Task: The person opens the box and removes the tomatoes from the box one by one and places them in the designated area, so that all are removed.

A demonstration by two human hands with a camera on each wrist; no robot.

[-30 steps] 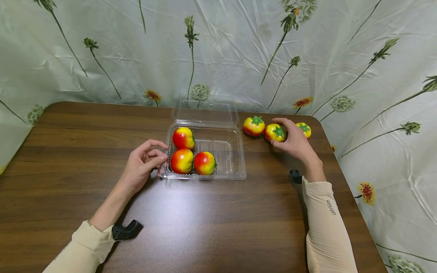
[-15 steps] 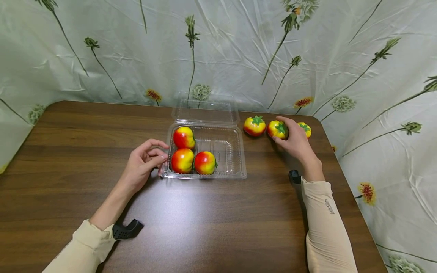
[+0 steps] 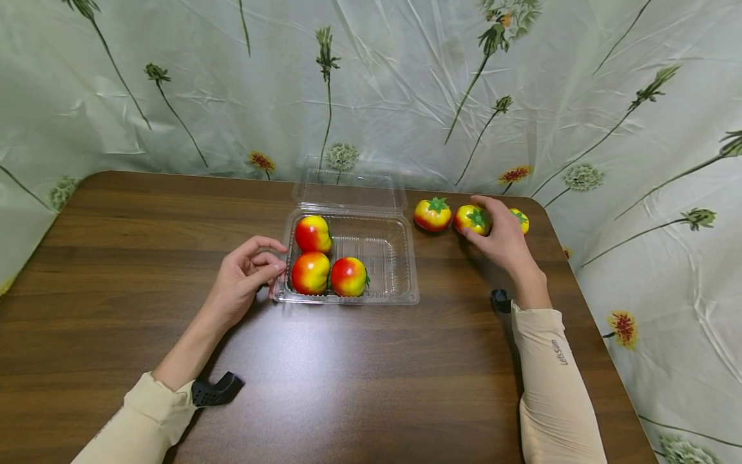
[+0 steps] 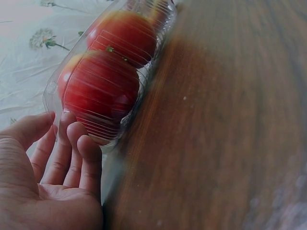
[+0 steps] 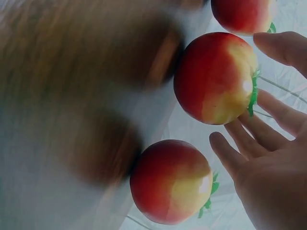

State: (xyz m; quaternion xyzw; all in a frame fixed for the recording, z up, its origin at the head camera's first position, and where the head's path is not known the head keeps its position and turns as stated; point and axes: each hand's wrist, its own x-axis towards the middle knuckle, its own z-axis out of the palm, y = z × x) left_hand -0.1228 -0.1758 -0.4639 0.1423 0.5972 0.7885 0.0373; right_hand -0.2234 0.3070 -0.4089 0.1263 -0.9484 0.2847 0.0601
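Note:
At the left rim of a clear plastic clamshell container [image 3: 394,290], my left hand [image 3: 240,274] pinches the edge lightly between thumb and fingers. Three red-and-yellow toy tomatoes sit inside: a back-left tomato [image 3: 313,233], a front-left tomato [image 3: 310,274] and a front-middle tomato [image 3: 348,277]. My right hand [image 3: 505,235] has its fingers spread about the middle tomato [image 5: 216,79] of a row of three on the table. Its palm is apart from that tomato; some fingertips are hidden behind it. The row's left tomato [image 3: 432,214] stands close by, and the right tomato [image 3: 522,220] is partly covered by the hand.
The container's hinged lid [image 3: 350,187] stands raised at the back. Behind the brown wooden table [image 3: 324,386] hangs a pale flower-print cloth [image 3: 394,84], which also runs along the right side. Both wrists carry black camera mounts [image 3: 217,390].
My right hand has shifted slightly right, and the middle tomato has moved a little right and back, away from the left one. My left hand and the container have stayed in place.

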